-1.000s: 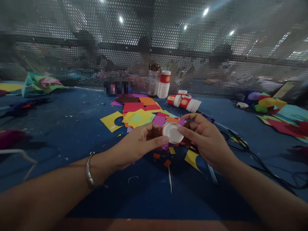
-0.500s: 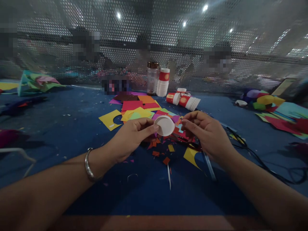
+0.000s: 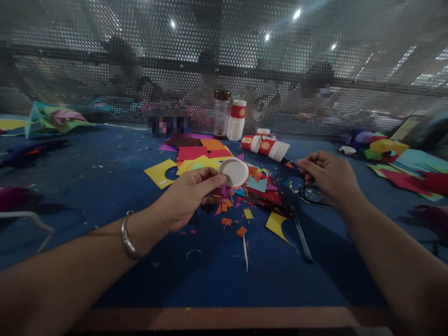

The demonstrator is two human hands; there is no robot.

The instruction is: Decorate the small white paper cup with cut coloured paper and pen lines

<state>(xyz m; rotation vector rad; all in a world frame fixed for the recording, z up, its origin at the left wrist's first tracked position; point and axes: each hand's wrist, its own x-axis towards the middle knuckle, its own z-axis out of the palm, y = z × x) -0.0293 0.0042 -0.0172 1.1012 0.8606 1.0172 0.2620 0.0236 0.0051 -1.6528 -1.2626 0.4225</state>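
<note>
My left hand [image 3: 187,198] pinches a small white paper cup [image 3: 234,171] by its rim and holds it above a heap of coloured paper scraps [image 3: 241,205]. A silver bangle sits on that wrist. My right hand [image 3: 329,177] is off to the right of the cup, low over the blue table [image 3: 105,186], with its fingers curled together. What they pinch is too small to make out. Just below that hand lies a dark loop and a long black bar that looks like scissors [image 3: 299,228].
Cut coloured sheets [image 3: 196,161] lie behind the cup. Farther back stand a clear jar [image 3: 222,114], a stack of red-and-white cups [image 3: 238,122] and toppled cups [image 3: 271,148]. Paper piles sit far right [image 3: 402,163] and far left [image 3: 52,121]. A perforated screen [image 3: 315,56] walls the back, with people behind it.
My right hand has let go of the cup and moved right and away over the table. My left hand keeps the cup and has lifted it slightly up and left.
</note>
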